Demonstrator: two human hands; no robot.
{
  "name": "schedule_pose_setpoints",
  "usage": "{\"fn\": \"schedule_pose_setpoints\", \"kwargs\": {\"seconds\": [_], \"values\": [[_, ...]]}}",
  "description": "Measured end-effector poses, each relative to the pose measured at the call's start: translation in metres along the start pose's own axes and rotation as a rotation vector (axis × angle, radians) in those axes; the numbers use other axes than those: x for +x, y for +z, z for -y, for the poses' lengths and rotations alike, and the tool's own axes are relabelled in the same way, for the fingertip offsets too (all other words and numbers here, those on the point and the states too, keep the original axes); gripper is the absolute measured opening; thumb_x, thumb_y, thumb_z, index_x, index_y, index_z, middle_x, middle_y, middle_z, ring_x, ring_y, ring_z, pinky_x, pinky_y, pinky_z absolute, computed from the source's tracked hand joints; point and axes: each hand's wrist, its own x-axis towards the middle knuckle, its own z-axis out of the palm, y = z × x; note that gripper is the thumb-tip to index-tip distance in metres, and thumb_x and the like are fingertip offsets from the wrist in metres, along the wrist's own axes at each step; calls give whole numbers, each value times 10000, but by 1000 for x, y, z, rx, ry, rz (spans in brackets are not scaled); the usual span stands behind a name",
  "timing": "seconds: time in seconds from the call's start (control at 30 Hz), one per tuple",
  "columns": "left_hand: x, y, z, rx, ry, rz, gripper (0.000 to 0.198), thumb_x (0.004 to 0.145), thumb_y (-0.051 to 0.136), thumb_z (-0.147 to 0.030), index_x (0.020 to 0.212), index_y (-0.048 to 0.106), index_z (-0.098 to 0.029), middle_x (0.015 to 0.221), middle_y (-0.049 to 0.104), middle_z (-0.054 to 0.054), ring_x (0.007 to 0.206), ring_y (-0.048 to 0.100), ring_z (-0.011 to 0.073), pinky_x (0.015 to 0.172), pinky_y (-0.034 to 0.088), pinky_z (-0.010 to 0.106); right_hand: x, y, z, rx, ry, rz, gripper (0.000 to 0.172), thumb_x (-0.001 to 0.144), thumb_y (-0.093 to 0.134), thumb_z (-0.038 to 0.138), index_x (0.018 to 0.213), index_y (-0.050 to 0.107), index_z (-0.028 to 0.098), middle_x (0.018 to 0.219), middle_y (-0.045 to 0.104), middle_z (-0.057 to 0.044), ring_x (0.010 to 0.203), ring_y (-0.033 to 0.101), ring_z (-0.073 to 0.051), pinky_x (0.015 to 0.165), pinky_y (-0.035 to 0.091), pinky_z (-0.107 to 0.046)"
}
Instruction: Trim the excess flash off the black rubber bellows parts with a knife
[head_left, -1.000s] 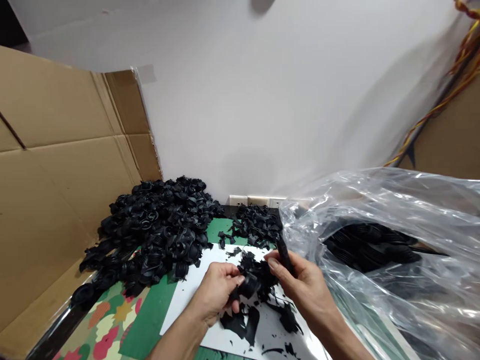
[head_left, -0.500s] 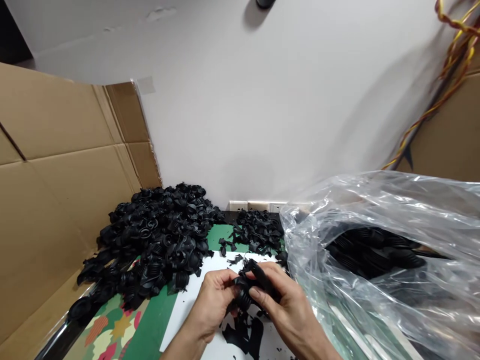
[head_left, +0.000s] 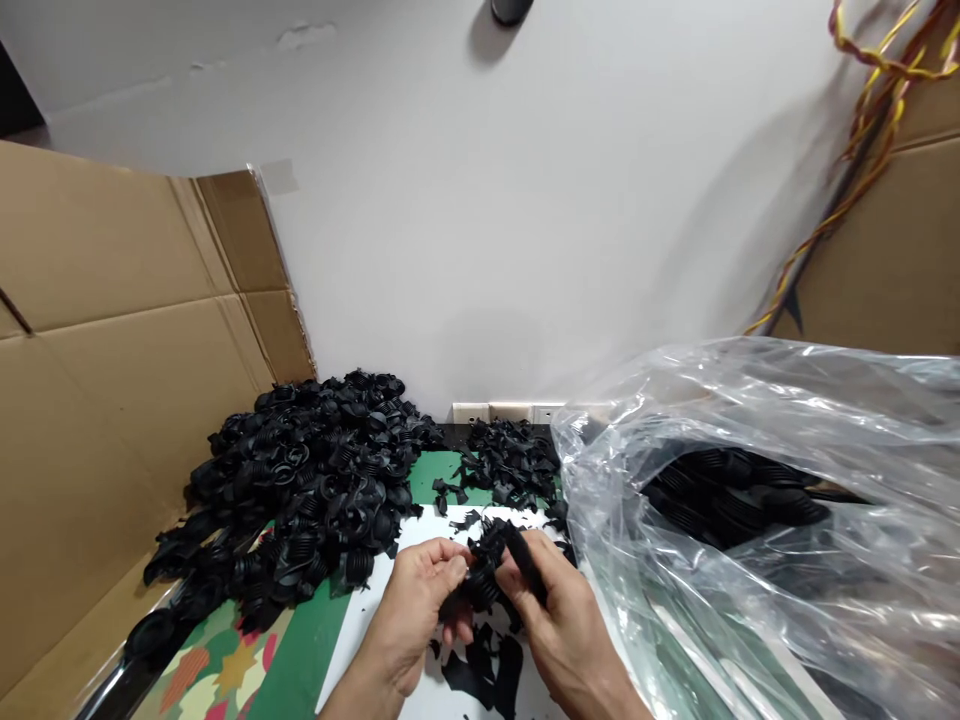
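Observation:
My left hand (head_left: pixel 420 600) pinches a black ribbed rubber piece (head_left: pixel 486 578) between thumb and fingers, above a white sheet (head_left: pixel 367 625). On the other side of that piece, my right hand (head_left: pixel 559 610) is closed on a long black part (head_left: pixel 527 562), thumb bent against it. Whether this long part is joined to the ribbed piece I cannot tell. Beneath my hands, torn black scraps (head_left: pixel 484 672) lie on the sheet.
A large heap of black ribbed pieces (head_left: pixel 322 480) sits left against a cardboard wall (head_left: pixel 135 390). A smaller heap of scraps (head_left: pixel 514 460) lies ahead, near wall sockets (head_left: pixel 510 412). At right, a clear plastic bag (head_left: pixel 630 460) holds more black pieces (head_left: pixel 731 495).
My right thumb has bent inward and drawn back from the ribbed piece's front. My left fingers have shifted, with lower fingertips now showing underneath. The whole view has slid slightly.

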Motion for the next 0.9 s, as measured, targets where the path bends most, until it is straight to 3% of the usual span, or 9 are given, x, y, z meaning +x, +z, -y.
{"fn": "schedule_pose_setpoints", "kwargs": {"seconds": [0.1, 0.2, 0.3, 0.43, 0.57, 0.7, 0.8, 0.9], "values": [[-6, -2, -2, -35, 8, 43, 324, 754, 562, -456, 875, 561, -155, 553, 575, -23, 333, 515, 85, 330, 255, 172, 4, -3, -1, 10, 149, -42, 225, 761, 470, 370, 619, 495, 197, 606, 520, -14, 561, 494, -179, 522, 411, -276], [-13, 0, -3, -20, 72, 120, 476, 677, 696, -377, 1076, 515, -191, 712, 619, -8, 436, 577, 94, 381, 327, 172, 6, -3, 1, 77, 257, -26, 249, 706, 521, 415, 608, 507, 187, 581, 540, -13, 562, 513, -189, 528, 412, -284], [-17, 6, 1, 87, 147, 66, 497, 596, 766, -204, 1037, 537, -197, 684, 618, -33, 512, 576, 100, 463, 401, 182, 6, -1, 4, 182, 292, 10, 275, 689, 559, 435, 616, 538, 170, 569, 546, -2, 556, 512, -177, 519, 405, -269], [-15, 9, 4, 126, 158, -30, 234, 762, 611, -335, 897, 528, -162, 611, 637, -12, 357, 492, 59, 356, 280, 163, 6, -3, 1, 252, 319, -2, 284, 724, 564, 429, 605, 546, 172, 518, 510, 27, 491, 478, -143, 464, 382, -242], [-15, 5, 1, 4, 104, 37, 307, 759, 598, -438, 786, 504, -147, 674, 678, 59, 376, 547, 72, 349, 232, 162, 8, -10, 2, 256, 212, -84, 193, 717, 607, 361, 730, 630, 170, 646, 610, -17, 579, 558, -175, 533, 457, -269], [-18, 4, 0, -51, 53, 97, 352, 708, 649, -468, 744, 532, -138, 532, 603, 4, 346, 506, 64, 359, 195, 172, 4, -9, 9, 264, -39, 55, 192, 688, 602, 158, 858, 675, 212, 891, 640, -54, 757, 611, -196, 646, 504, -276], [-20, 5, 1, -22, 43, 87, 377, 681, 666, -489, 694, 565, -126, 418, 516, -31, 324, 447, 58, 370, 186, 184, -1, -3, 8, 198, -150, 117, 142, 719, 561, 102, 738, 659, 203, 815, 614, -44, 704, 605, -165, 598, 493, -232], [-22, 6, 0, 0, 52, 68, 410, 636, 689, -515, 652, 591, -118, 456, 527, -16, 352, 431, 62, 383, 191, 200, -3, 0, 2, 158, -215, 88, 146, 779, 545, 131, 656, 599, 188, 747, 578, -32, 595, 576, -133, 507, 461, -206]]}}
